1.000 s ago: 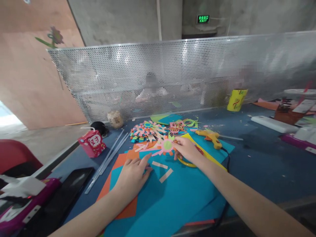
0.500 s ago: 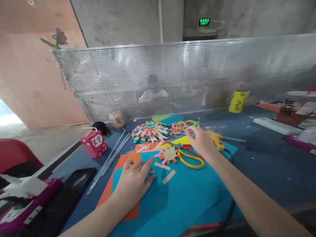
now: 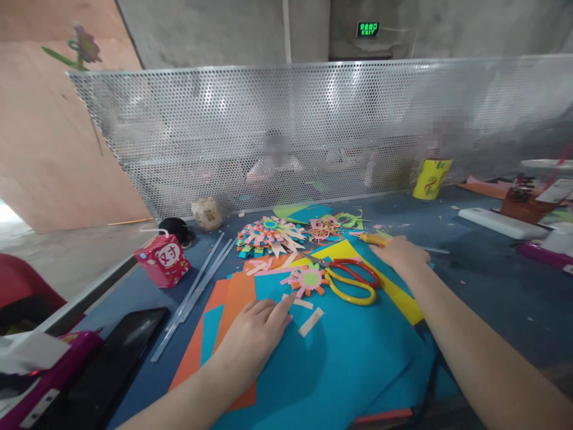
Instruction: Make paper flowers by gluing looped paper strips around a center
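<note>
My right hand (image 3: 403, 255) is closed around the yellow hot glue gun (image 3: 376, 239), its nozzle pointing left. My left hand (image 3: 262, 325) rests over the blue paper (image 3: 349, 358), fingers mostly curled and the index finger stretched toward the small paper flower (image 3: 310, 279). The thumb and index finger come close together; what lies between them is too small to make out. The flower has a green centre with pink and orange petals. Pale paper strips (image 3: 311, 322) lie beside the fingertips. Scissors (image 3: 353, 280) with one red and one yellow handle lie right of the flower.
Behind stand layered paper rosettes (image 3: 271, 234) and paper scraps (image 3: 324, 230). To the left are clear glue sticks (image 3: 192, 295), a pink drink carton (image 3: 163, 260) and a black phone (image 3: 129, 352). A perforated metal screen (image 3: 215, 137) crosses the back; a person sits beyond it.
My right hand has moved right and taken hold of the glue gun. My left index finger and thumb have drawn closer together near the flower. The view has shifted slightly.
</note>
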The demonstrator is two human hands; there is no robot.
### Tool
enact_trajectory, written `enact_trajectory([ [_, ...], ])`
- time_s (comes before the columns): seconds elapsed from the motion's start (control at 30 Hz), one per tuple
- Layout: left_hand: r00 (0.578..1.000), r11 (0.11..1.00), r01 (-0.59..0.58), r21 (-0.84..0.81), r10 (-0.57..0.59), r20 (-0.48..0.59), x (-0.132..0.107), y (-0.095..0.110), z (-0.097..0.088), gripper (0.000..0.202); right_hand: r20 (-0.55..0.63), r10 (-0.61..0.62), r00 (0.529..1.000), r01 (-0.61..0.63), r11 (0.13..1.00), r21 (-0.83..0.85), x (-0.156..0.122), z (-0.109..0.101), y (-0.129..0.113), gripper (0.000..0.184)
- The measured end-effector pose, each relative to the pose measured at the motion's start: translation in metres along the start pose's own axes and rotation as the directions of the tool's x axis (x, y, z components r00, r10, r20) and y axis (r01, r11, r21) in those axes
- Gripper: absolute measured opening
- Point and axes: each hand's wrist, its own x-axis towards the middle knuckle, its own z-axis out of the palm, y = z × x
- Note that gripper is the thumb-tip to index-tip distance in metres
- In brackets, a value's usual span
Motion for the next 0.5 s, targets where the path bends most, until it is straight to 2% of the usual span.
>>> enact_trajectory([
  [0.1, 0.999, 0.991, -0.004, -0.130, 0.009, 0.042, -0.002, 0.003, -0.007, 0.040, -0.003, -0.028, 1.000, 0.028, 0.999, 0.029, 0.004, -0.001, 0.002, 0.061],
  [0.17, 0.997, 0.984, -0.044, -0.174, 0.053, 0.051, -0.004, 0.005, -0.009, 0.037, -0.029, -0.062, 0.998, 0.064, 0.996, 0.057, 0.003, -0.003, 0.002, 0.060],
  [0.27, 0.993, 0.980, -0.094, -0.173, 0.104, 0.049, -0.008, 0.006, -0.007, 0.035, -0.092, -0.131, 0.987, 0.140, 0.985, 0.100, -0.004, -0.005, -0.002, 0.058],
  [0.4, 0.994, 0.977, -0.094, -0.192, 0.104, 0.045, -0.012, 0.007, 0.001, 0.040, -0.154, -0.215, 0.964, 0.238, 0.960, 0.145, -0.016, -0.008, -0.010, 0.052],
  [0.5, 0.994, 0.980, -0.106, -0.169, 0.109, 0.007, -0.011, 0.008, 0.001, 0.037, -0.191, -0.269, 0.944, 0.302, 0.938, 0.170, -0.024, -0.009, -0.014, 0.048],
])
